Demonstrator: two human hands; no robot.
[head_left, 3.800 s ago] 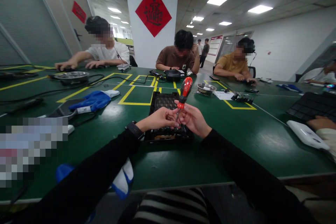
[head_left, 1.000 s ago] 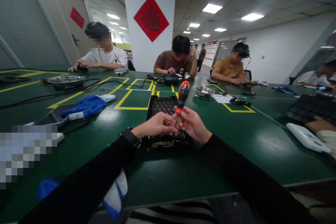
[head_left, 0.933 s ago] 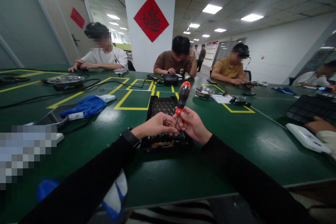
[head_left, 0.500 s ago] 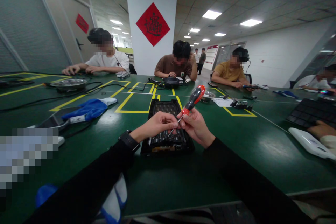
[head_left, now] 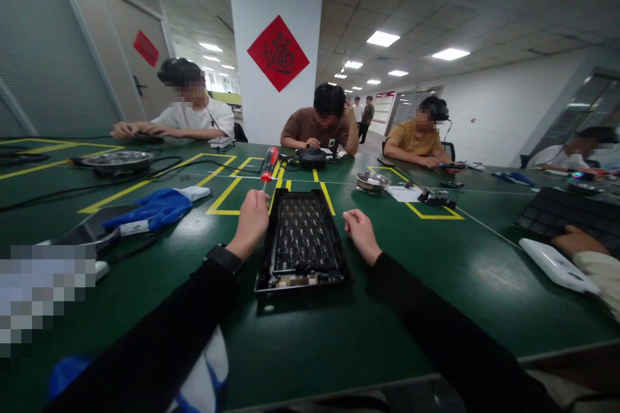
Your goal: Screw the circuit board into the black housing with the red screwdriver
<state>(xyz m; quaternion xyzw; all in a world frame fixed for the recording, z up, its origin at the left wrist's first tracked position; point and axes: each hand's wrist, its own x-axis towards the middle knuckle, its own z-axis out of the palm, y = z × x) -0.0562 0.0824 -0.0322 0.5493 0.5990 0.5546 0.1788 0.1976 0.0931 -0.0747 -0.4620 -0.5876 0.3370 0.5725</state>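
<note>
My left hand [head_left: 252, 222] grips a screwdriver [head_left: 269, 164] by its metal shaft, with the red and black handle pointing up and away from me. The hand is at the left side of an open black device casing [head_left: 304, 235], which lies flat on the table. Inside the casing are rows of small shiny parts and, at the near end, a narrow circuit board. To the right of the casing my right hand [head_left: 362, 232] is raised with thumb and fingers pinched together. Whatever is between those fingertips, if anything, is too small to make out.
A blue and white glove [head_left: 162, 206] lies to the left, another [head_left: 210, 368] under my left forearm. Metal bowls [head_left: 372, 181], [head_left: 116, 160], cables and a white device [head_left: 557, 264] rest on the green table [head_left: 436, 297]. Several people sit around it; a co-worker's hand is at the right.
The screwdriver has passed from my right hand to my left. My hands have parted to either side of the casing, uncovering its inside. The view has shifted slightly.
</note>
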